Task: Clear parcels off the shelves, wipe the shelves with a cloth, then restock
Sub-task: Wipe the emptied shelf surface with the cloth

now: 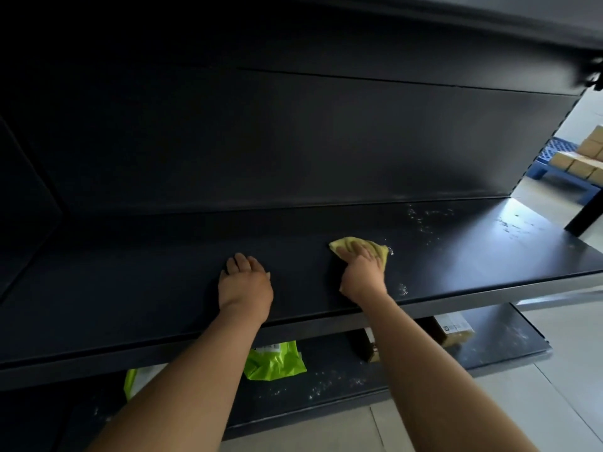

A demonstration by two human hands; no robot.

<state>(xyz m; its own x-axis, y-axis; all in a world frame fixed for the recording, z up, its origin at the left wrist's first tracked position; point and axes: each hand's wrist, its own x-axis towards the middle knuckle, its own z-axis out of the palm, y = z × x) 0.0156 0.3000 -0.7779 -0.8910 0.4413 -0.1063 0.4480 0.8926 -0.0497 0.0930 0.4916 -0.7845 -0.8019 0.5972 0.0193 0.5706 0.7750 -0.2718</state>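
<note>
Your right hand (pixel 360 269) presses the yellow cloth (pixel 341 244) onto the shelf (pixel 130 288), centre right of frame, fingers spread over it. Left hand (pixel 244 282) rests on the shelf nearby, fingers relaxed, holding nothing. Risk: a careless stroke may sweep the white specks (pixel 421 223) right of the cloth over the front edge onto the green parcel (pixel 274 360) below.

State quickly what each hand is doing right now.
Left hand: open, resting on the black shelf.
Right hand: open, pressing the yellow cloth onto that shelf.

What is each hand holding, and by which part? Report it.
Right hand presses the yellow cloth flat from above; left hand rests on the shelf, holding nothing.
</note>
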